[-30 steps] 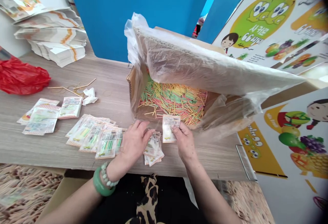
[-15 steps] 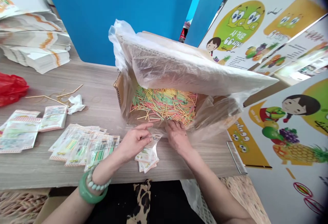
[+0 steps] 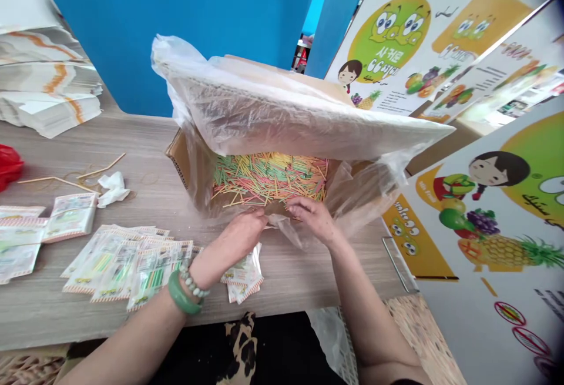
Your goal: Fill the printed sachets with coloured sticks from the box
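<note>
A cardboard box [image 3: 178, 158] lined with a clear plastic bag [image 3: 282, 120] stands before me. In it lies a heap of thin sticks [image 3: 268, 179] in green, yellow, pink and orange. My left hand [image 3: 247, 232] is closed on the plastic at the box's front edge; its fingertips are partly hidden. Over the front of the heap, my right hand [image 3: 314, 220] reaches in with fingers bent and thumb apart, nothing clearly held. Below my left hand lie a few small printed packets [image 3: 244, 276]. Left of that forearm, filled clear packets [image 3: 118, 264] overlap, coloured sticks showing inside.
Banded packet bundles [image 3: 70, 214], a crumpled tissue [image 3: 113, 189], rubber bands and a red plastic bag [image 3: 9, 166] lie on the left. Stacked white paper packs [image 3: 53, 97] stand behind them. A blue panel [image 3: 189, 38] and printed boards [image 3: 484, 197] border the table.
My left hand has moved from above the small packets to the box's front edge. My right hand has lifted slightly, its fingers more spread. The view has shifted a little to the right.
</note>
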`<action>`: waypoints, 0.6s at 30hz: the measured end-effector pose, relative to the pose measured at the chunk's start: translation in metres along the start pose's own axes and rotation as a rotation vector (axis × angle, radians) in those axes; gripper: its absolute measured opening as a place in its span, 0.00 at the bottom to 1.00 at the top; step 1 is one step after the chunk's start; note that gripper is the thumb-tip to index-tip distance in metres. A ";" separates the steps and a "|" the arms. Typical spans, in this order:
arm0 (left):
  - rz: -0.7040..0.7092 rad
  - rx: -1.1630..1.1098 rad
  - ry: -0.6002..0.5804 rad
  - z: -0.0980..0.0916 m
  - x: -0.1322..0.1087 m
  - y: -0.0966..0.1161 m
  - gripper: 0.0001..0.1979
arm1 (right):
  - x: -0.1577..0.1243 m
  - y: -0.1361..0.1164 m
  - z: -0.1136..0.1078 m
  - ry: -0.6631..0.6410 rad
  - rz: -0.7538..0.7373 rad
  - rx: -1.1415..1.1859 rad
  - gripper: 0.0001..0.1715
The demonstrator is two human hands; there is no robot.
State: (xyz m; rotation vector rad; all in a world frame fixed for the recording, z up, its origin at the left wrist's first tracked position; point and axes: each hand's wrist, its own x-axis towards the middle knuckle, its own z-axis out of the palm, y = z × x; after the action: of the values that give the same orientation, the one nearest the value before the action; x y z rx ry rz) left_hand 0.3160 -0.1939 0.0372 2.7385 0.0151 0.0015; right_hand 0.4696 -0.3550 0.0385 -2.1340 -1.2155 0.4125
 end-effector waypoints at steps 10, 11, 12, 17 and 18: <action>-0.010 -0.056 -0.020 0.024 -0.005 -0.015 0.14 | 0.054 0.013 0.010 -0.094 -0.077 -0.827 0.20; -0.010 -0.061 -0.019 0.024 -0.006 -0.015 0.14 | 0.058 0.013 0.010 -0.080 -0.058 -0.805 0.20; -0.010 -0.068 -0.017 0.024 -0.006 -0.014 0.14 | 0.061 0.014 0.010 -0.061 -0.033 -0.782 0.20; -0.083 -0.132 -0.020 0.009 -0.008 -0.011 0.14 | 0.073 0.015 0.011 0.046 0.067 -0.631 0.20; -0.093 -0.172 -0.009 0.004 -0.010 -0.011 0.14 | 0.074 0.015 0.012 0.062 0.088 -0.586 0.20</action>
State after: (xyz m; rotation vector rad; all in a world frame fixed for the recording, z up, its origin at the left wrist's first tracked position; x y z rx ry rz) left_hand 0.3061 -0.1851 0.0293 2.5628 0.1340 -0.0342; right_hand 0.5116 -0.2929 0.0227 -2.6735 -1.3245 0.0166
